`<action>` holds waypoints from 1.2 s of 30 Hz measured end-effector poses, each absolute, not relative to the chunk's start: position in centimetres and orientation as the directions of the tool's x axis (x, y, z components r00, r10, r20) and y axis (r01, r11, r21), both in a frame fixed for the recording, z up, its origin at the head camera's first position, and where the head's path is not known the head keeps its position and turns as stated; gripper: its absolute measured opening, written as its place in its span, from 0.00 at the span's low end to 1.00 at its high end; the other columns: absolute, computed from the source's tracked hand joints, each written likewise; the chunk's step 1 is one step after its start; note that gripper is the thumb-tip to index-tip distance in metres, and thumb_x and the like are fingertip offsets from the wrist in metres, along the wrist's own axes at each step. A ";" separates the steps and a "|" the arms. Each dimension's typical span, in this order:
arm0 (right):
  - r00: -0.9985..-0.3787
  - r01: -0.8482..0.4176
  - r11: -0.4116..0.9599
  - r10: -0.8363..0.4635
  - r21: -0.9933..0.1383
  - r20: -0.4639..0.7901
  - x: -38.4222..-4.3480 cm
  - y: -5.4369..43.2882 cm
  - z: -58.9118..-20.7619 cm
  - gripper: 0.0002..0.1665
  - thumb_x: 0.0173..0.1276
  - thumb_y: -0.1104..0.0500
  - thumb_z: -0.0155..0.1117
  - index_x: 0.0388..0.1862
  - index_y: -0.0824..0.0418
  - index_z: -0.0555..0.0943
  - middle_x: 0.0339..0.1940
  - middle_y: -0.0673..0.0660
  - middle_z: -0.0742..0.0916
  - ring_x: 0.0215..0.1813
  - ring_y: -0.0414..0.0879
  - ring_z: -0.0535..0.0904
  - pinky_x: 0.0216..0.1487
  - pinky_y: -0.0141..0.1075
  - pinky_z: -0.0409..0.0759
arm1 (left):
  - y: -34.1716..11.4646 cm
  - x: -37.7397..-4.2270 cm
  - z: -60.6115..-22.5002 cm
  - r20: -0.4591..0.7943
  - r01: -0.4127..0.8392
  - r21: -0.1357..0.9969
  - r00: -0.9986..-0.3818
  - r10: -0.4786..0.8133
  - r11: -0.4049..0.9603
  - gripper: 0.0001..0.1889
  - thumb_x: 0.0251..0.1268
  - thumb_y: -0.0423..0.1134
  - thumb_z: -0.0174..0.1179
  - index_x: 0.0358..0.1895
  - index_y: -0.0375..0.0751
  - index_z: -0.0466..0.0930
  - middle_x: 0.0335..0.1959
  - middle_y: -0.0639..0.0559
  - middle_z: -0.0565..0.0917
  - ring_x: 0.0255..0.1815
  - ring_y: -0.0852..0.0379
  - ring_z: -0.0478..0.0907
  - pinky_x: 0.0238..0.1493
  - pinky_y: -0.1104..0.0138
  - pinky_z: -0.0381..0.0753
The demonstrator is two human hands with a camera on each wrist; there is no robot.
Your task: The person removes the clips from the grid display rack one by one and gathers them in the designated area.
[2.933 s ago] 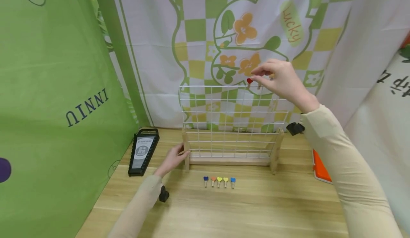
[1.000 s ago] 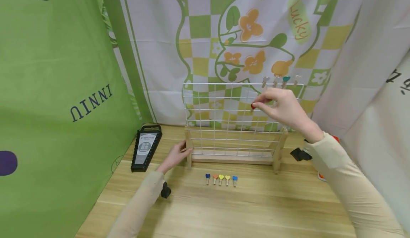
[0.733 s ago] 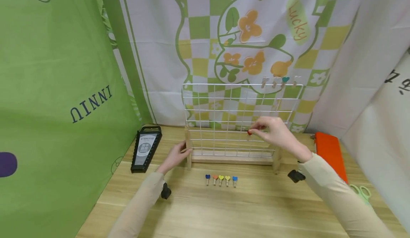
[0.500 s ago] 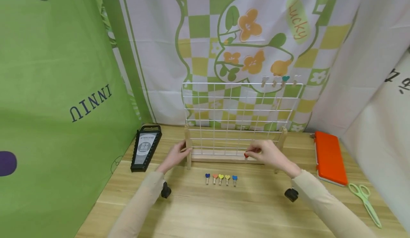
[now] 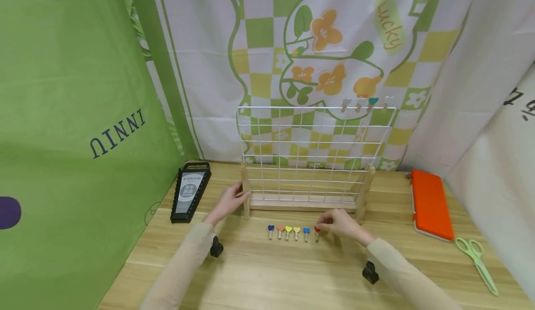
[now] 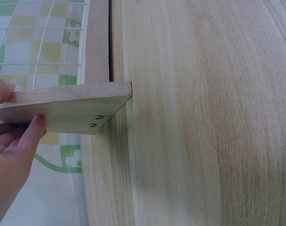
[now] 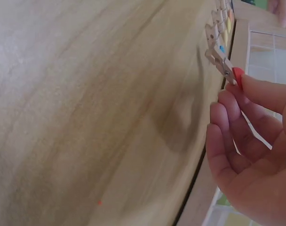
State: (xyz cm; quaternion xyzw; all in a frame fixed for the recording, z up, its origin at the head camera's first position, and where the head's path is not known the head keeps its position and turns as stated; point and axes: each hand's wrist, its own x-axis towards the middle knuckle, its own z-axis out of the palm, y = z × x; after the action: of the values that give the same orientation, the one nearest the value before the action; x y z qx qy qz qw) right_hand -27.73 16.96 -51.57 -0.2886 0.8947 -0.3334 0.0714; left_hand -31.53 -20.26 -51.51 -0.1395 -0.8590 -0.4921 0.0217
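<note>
In the head view my right hand (image 5: 340, 222) pinches a small wooden clothespin with a red heart (image 5: 316, 234) between thumb and fingertips. This clothespin is at the right end of a row of others on the table: a dark blue one (image 5: 270, 231), an orange one (image 5: 280, 232), two yellow ones and a blue one (image 5: 306, 233). The right wrist view shows the thumb on the red heart (image 7: 237, 76). My left hand (image 5: 228, 202) grips the left wooden side piece (image 6: 63, 113) of the stand that bears a white wire grid (image 5: 311, 141).
Several clothespins, one with a teal heart (image 5: 373, 101), clip to the grid's top wire at right. A black wrench holder (image 5: 190, 193) lies left. An orange case (image 5: 432, 205) and green scissors (image 5: 476, 262) lie right. A patterned curtain (image 5: 200, 68) hangs behind.
My right hand has come down from the grid's top wire with the red heart clothespin, to the row's right end on the table. The left hand has kept its grip on the stand.
</note>
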 end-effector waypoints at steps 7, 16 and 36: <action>-0.831 -0.394 0.633 -0.555 -0.667 -0.036 -28.1 16.9 -51.9 0.09 0.69 0.57 0.65 0.35 0.61 0.88 0.30 0.55 0.90 0.27 0.31 0.71 0.27 0.23 0.71 | -20.4 -31.5 -51.5 0.185 0.271 0.838 -0.957 0.222 0.473 0.24 0.72 0.34 0.58 0.67 0.25 0.69 0.64 0.27 0.76 0.67 0.34 0.74 0.68 0.47 0.76; -0.821 -0.367 0.623 -0.566 -0.691 -0.075 -28.6 16.8 -52.8 0.10 0.70 0.56 0.65 0.36 0.61 0.88 0.29 0.55 0.89 0.25 0.30 0.71 0.25 0.23 0.70 | -20.3 -31.5 -51.5 0.154 0.251 0.847 -0.960 0.236 0.469 0.24 0.73 0.35 0.57 0.68 0.27 0.69 0.65 0.29 0.75 0.68 0.36 0.73 0.70 0.49 0.75; -0.827 -0.435 0.612 -0.562 -0.660 0.024 -29.0 17.5 -49.5 0.09 0.70 0.58 0.65 0.40 0.62 0.87 0.36 0.55 0.90 0.35 0.37 0.81 0.34 0.26 0.80 | -20.4 -31.4 -51.5 0.154 0.240 0.857 -0.964 0.216 0.457 0.25 0.72 0.34 0.57 0.68 0.26 0.68 0.65 0.29 0.75 0.68 0.36 0.73 0.70 0.49 0.75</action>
State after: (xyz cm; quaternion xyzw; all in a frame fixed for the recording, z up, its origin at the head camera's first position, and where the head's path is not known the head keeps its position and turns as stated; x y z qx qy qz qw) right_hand -29.05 17.49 -49.54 -0.2792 0.8929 -0.3407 0.0933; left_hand -31.38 -20.41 -51.50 -0.1335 -0.8533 -0.5039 0.0116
